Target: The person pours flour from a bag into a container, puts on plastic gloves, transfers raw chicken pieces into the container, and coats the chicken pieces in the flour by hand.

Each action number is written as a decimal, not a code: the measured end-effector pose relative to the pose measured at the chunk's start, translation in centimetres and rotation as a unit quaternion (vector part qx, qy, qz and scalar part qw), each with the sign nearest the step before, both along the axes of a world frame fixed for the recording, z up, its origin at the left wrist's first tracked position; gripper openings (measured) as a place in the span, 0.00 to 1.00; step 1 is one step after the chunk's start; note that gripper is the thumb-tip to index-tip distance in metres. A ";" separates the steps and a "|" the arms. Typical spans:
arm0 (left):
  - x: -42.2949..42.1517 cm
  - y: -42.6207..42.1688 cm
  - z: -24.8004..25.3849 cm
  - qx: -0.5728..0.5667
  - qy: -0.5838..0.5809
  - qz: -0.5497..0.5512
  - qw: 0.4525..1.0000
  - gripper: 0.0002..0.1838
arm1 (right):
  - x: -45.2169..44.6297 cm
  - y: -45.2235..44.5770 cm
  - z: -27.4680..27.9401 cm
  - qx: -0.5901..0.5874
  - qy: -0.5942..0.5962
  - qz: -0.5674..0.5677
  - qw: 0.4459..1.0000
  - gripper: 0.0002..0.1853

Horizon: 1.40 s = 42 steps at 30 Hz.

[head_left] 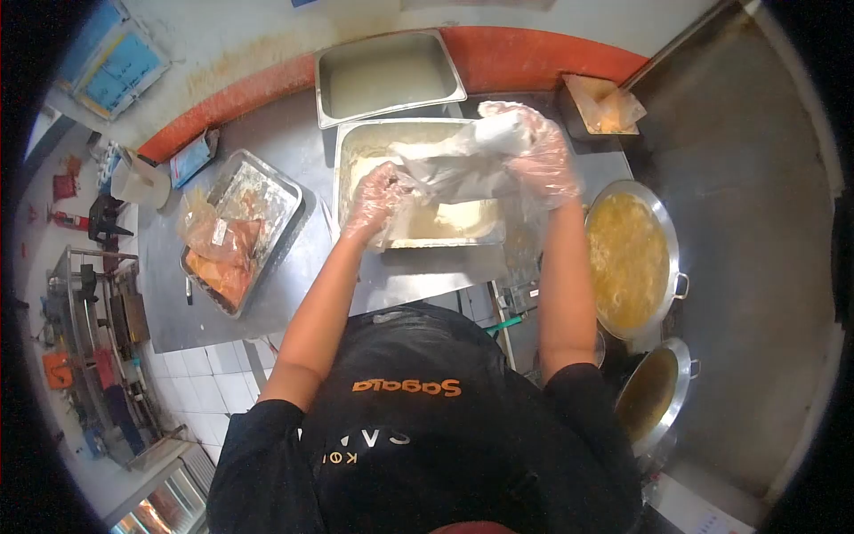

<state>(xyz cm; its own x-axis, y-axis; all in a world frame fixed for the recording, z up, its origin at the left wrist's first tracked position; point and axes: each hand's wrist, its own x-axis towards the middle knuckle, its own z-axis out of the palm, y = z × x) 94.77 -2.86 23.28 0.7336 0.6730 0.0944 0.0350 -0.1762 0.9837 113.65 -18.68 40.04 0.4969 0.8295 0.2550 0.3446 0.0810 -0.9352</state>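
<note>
A clear plastic bag (454,169) is stretched between my two hands, above a steel pan (400,243) of pale flour (467,218). My left hand (381,198), in a thin clear glove, pinches the bag's near left end. Higher and to the right, my right hand (541,156), gloved the same way, is closed around the bag's other end. Whitish stuff shows through the plastic beside the right fingers; I cannot tell whether it is flour or bunched film. The bag hides part of the pan's far side.
Behind stands another steel pan (391,84) of cloudy liquid. A tray (289,191) with bagged orange-brown food (222,258) lies left, near a white jug (142,182). On the right are a pan of bubbling oil (627,258), a darker pan (649,396) and a small container (592,125).
</note>
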 end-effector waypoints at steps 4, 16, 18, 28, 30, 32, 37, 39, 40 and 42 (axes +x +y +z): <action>1.0 -1.2 0.7 0.045 0.030 -0.028 0.998 0.05 | 1.8 -1.3 -0.2 -0.077 -0.107 0.043 0.990 0.27; 3.8 -1.2 0.3 0.021 0.052 -0.065 0.996 0.02 | 3.6 -2.8 -2.4 -0.069 -0.056 0.002 0.996 0.28; 4.1 -1.0 0.1 0.036 0.030 -0.060 0.997 0.02 | 4.7 -3.1 -3.2 -0.015 -0.007 -0.012 1.000 0.28; 3.9 -0.2 0.1 -0.075 0.004 -0.054 0.996 0.12 | 3.1 -2.9 0.1 0.019 0.017 -0.034 0.999 0.27; 4.7 0.4 -1.2 -0.080 -0.040 -0.046 0.995 0.12 | 3.4 -2.5 0.6 -0.008 -0.038 -0.044 0.998 0.26; 4.5 0.2 -0.4 -0.091 -0.079 -0.036 0.992 0.12 | 3.6 -2.8 -0.1 0.055 0.039 -0.029 0.997 0.26; 4.5 -0.1 0.5 -0.249 -0.129 -0.037 0.959 0.12 | 3.7 -2.7 -0.1 0.026 -0.014 -0.034 0.999 0.30; 3.9 0.4 0.2 -0.164 -0.081 -0.051 0.982 0.12 | 3.2 -3.2 -0.5 0.018 -0.008 -0.053 0.998 0.31; 4.0 0.8 0.0 -0.074 -0.036 -0.068 0.994 0.12 | 3.1 -3.4 -0.5 0.009 -0.023 -0.060 0.998 0.30; 4.7 0.9 -0.4 -0.079 -0.065 -0.060 0.993 0.12 | 4.1 -3.6 -1.1 0.068 0.008 -0.052 0.996 0.29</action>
